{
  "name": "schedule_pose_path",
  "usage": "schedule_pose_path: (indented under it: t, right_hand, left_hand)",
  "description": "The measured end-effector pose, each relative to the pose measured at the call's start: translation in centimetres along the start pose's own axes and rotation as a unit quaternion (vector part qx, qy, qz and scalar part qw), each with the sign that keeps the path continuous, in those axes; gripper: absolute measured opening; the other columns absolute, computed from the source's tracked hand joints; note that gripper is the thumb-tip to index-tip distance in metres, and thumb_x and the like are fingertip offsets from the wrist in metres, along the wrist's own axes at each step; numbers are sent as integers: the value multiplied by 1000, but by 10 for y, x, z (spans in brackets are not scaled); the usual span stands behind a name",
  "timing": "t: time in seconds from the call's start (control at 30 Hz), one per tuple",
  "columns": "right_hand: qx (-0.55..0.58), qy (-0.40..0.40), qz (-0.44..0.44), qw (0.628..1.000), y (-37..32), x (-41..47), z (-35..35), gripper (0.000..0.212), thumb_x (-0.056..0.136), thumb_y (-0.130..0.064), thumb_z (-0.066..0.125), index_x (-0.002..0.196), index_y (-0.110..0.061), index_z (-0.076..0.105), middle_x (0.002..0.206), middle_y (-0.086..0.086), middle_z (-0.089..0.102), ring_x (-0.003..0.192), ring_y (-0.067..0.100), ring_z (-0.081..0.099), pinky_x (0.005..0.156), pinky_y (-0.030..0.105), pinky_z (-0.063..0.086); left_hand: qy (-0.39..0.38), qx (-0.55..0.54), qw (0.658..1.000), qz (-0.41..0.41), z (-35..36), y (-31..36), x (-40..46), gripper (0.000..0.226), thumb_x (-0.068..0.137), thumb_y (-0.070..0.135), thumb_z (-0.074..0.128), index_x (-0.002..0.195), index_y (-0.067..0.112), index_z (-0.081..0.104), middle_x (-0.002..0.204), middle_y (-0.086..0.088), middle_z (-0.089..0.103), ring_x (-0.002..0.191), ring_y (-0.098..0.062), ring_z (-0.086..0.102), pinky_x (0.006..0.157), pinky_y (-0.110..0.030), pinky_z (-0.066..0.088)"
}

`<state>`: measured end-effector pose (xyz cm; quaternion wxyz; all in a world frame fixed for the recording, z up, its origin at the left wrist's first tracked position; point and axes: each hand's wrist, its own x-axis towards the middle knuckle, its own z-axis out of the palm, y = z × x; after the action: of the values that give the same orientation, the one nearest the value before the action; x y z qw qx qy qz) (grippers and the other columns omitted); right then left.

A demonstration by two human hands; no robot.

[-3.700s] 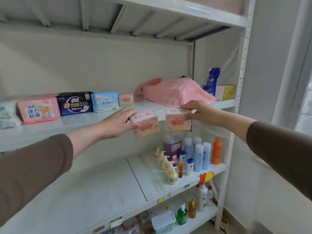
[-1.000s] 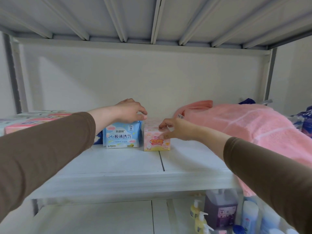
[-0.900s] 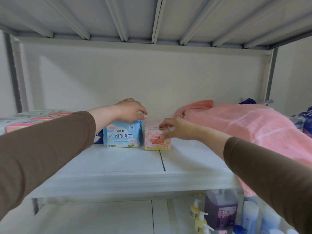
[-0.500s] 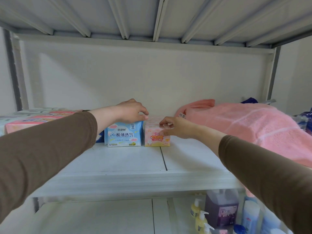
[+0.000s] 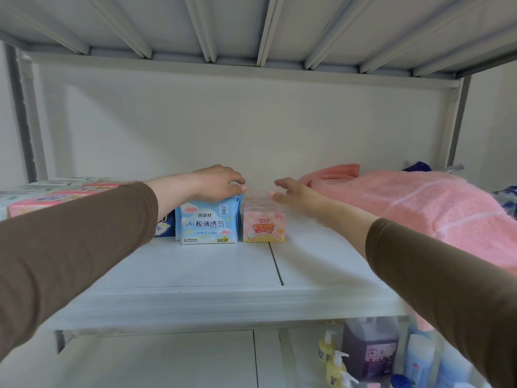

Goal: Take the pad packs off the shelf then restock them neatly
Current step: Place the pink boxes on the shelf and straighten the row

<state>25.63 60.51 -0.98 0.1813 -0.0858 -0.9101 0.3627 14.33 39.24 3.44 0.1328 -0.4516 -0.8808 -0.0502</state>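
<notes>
A light-blue pad pack (image 5: 208,224) stands upright on the white shelf (image 5: 195,278). Touching its right side is a small pink pad pack (image 5: 264,226), with more pink packs lined up behind it. My left hand (image 5: 215,184) lies over the top of the blue pack, fingers curled on its upper right corner. My right hand (image 5: 291,193) hovers just above the right rear of the pink row, fingers spread and holding nothing. Left of the blue pack, a dark-blue pack (image 5: 165,226) is mostly hidden by my left sleeve.
More pad packs, pink and pale (image 5: 42,201), lie along the shelf's left end. A pink towel (image 5: 419,211) covers the right end. On the shelf below stand a purple jug (image 5: 369,348), yellow pump bottles (image 5: 330,354) and blue bottles (image 5: 419,359). Another shelf hangs close overhead.
My right hand has let go of the small pink pack and opened above it. The pink pack now stands flush against the blue pack. My left hand has stayed on the blue pack.
</notes>
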Motion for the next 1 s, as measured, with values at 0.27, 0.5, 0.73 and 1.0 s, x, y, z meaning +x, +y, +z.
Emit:
schedule_pose_path:
  t: [0.27,0.5,0.73,1.0]
  right_hand:
    - [237,92,191,948,5,47,19,87,87,-79,33,154,-23,28,150,-1,41,127,22,46,101,38,41]
    - [316,49,205,925,57,117,39,110,56,-95,40,140,-24,49,141,6,56,112,27,66,100,43,52]
    - [358,16,211,909,10,67,42,68,92,-74,36,114,-12,52,111,13,73,92,29,74,80,37,60]
    - [385,-14,213,898,12,68,44,80,89,-79,33,122,-11,58,105,12,75,93,31,74,93,41,57]
  left_hand:
    - [-45,-52,997,-42,-2,-6,8,65,103,55,26,157,19,22,164,3,19,151,-17,16,122,-32,10]
    - [-68,-71,993,-60,-4,-20,15,63,104,54,20,158,21,15,165,6,11,152,-12,9,119,-25,4]
    - [-58,-67,994,-61,-2,-31,15,65,103,56,19,158,20,18,165,5,14,152,-12,10,121,-27,3]
    - [-56,-82,993,-60,-2,-31,15,67,102,59,19,157,21,20,164,6,16,151,-12,13,123,-29,5]
